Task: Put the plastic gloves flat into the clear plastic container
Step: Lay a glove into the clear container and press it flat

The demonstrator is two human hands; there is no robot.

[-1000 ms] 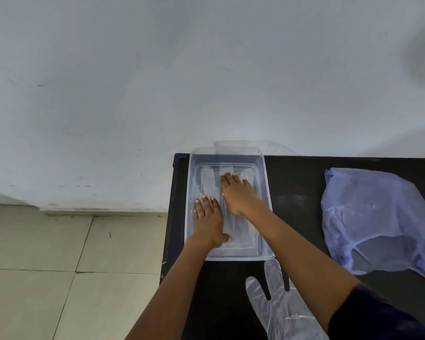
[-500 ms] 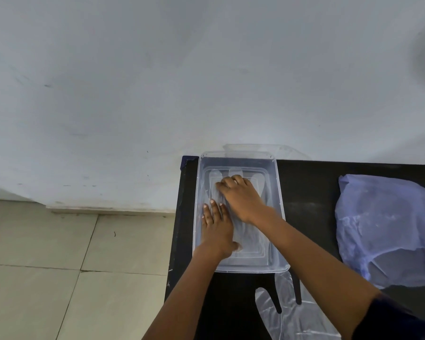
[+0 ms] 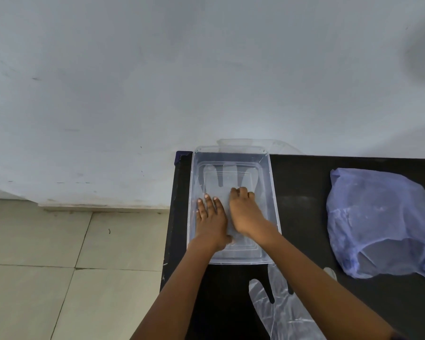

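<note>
Both hands are inside the clear container (image 3: 271,192), which sits on the black surface (image 3: 302,217) at its far left corner, close against the pale wall (image 3: 206,69). A see-through glove (image 3: 227,179) lies flat on the container floor, its fingers pointing toward 12 o'clock and spread out beyond the hands.

The left hand (image 3: 211,220) lies palm down on the near left part of the glove, fingers straight and together, its grip released and simply pressing flat. The right hand (image 3: 245,213) sits just beside it at 3 o'clock, touching the glove near its middle; its fingers are curled under at the knuckles, a loose clench, and whether they pinch any plastic cannot be told from this angle.

A second clear glove (image 3: 282,312) lies on the surface just outside the container at 6 o'clock, fingers pointing toward the container, partly under the right forearm. A crumpled bluish plastic bag (image 3: 383,224) rests well apart at 3 o'clock, near the right edge of the view. Beige floor tiles (image 3: 59,266) show at 9 o'clock, past the surface's left edge
</note>
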